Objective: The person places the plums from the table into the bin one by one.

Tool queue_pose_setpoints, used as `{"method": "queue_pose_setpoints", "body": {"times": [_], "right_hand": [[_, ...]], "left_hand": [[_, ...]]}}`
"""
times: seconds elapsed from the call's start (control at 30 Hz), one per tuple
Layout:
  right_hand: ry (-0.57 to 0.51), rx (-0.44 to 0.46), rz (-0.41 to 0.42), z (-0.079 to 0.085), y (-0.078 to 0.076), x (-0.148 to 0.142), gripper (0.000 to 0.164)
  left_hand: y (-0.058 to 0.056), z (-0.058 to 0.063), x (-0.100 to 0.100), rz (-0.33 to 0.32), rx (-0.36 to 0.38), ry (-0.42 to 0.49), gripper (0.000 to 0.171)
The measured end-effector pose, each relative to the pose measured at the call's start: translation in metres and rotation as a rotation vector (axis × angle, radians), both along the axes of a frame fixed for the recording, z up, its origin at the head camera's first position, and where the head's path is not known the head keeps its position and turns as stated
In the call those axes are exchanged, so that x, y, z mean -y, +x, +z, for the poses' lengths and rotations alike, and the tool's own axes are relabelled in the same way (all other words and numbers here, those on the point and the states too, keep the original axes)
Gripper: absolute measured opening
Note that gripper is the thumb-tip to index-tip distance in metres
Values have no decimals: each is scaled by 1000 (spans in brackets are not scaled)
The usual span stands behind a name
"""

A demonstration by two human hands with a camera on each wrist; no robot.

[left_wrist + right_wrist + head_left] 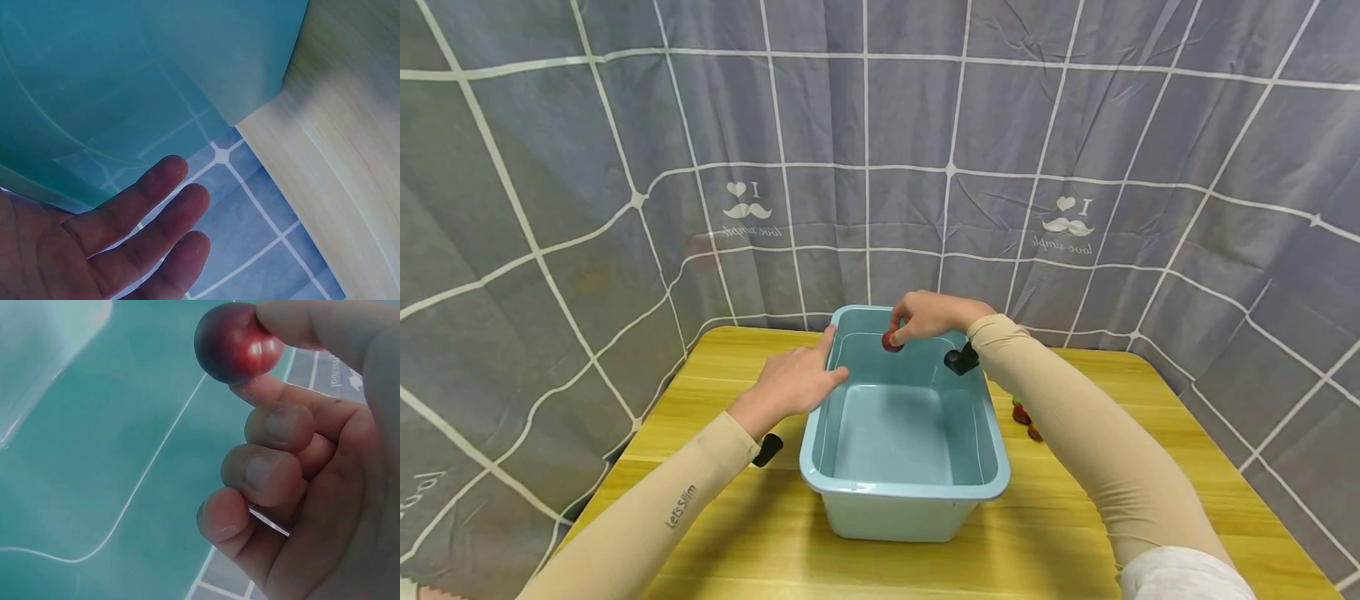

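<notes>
A light blue plastic basin (906, 486) stands on the table, its inside bare in the head view. My left hand (793, 379) lies over its left rim, thumb on the inner side and index finger stretched along the edge. In the left wrist view the other fingers (153, 231) extend loosely outside the wall. My right hand (928, 315) is over the far end of the basin. Its thumb and index finger pinch a small, round, glossy dark-red fruit (234, 344), held below the far rim's level in the head view. The remaining right fingers curl toward the palm.
On the yellow wood-grain table (737, 367), several small red and green fruits (1021, 414) lie right of the basin, partly behind my right sleeve. A grey curtain (910, 208) with white grid lines hangs behind and around the table. Black wrist cameras (767, 450) sit below each hand.
</notes>
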State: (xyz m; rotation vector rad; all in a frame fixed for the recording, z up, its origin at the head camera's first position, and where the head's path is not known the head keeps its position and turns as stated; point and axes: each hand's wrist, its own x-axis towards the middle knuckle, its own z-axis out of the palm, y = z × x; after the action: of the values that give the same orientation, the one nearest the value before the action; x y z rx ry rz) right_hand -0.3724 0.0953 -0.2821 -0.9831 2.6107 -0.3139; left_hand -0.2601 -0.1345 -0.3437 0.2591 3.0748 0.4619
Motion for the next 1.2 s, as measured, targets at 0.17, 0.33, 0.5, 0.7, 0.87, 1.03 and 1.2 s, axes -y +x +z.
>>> {"method": "queue_pose_setpoints", "body": {"times": [0.17, 0.33, 0.5, 0.7, 0.87, 1.03, 1.2], "right_hand": [[20, 8, -5, -1, -1, 2, 23], [42, 13, -4, -2, -1, 4, 22], [43, 9, 0, -3, 0, 5, 22], [42, 2, -6, -2, 1, 3, 32], [22, 1, -2, -1, 3, -2, 31], [-3, -22, 22, -2, 6, -11, 31], [-48, -34, 21, -1, 9, -22, 28]], "left_hand": [[-1, 0, 1, -1, -4, 3, 83], [-1, -1, 3, -4, -10, -2, 83], [0, -1, 4, -10, -5, 1, 83], [1, -1, 5, -14, -16, 5, 83], [2, -1, 5, -15, -19, 13, 83], [3, -1, 5, -23, -19, 18, 83], [3, -2, 6, -31, -16, 30, 83]]}}
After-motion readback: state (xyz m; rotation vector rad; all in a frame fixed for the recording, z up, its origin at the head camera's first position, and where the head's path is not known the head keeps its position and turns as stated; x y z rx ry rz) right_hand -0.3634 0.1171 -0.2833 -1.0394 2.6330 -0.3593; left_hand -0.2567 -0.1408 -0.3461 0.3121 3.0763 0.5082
